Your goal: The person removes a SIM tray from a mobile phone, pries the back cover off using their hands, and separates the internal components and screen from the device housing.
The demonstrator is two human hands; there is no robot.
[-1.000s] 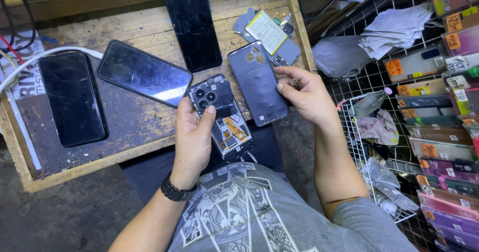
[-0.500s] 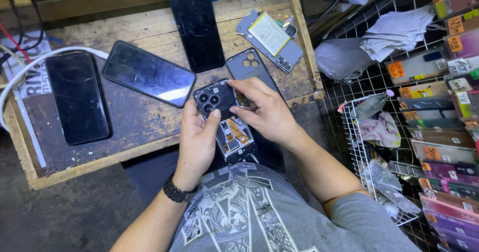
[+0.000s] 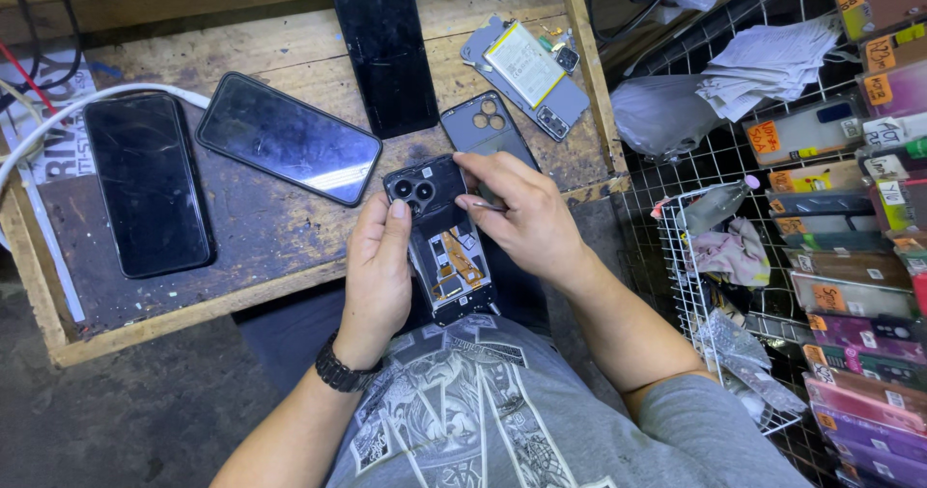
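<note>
Worn wooden bench (image 3: pixel 261 247) behind; left hand (image 3: pixel 379 274) clamped opened black phone (image 3: pixel 439 237), right hand (image 3: pixel 521 216) fingers pinched its top; light, fragile, best held by edges.

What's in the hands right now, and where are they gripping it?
The left hand grips the opened phone along its left edge. The right hand pinches its top right corner near the camera block. Whether it also holds a tool cannot be told.
</note>
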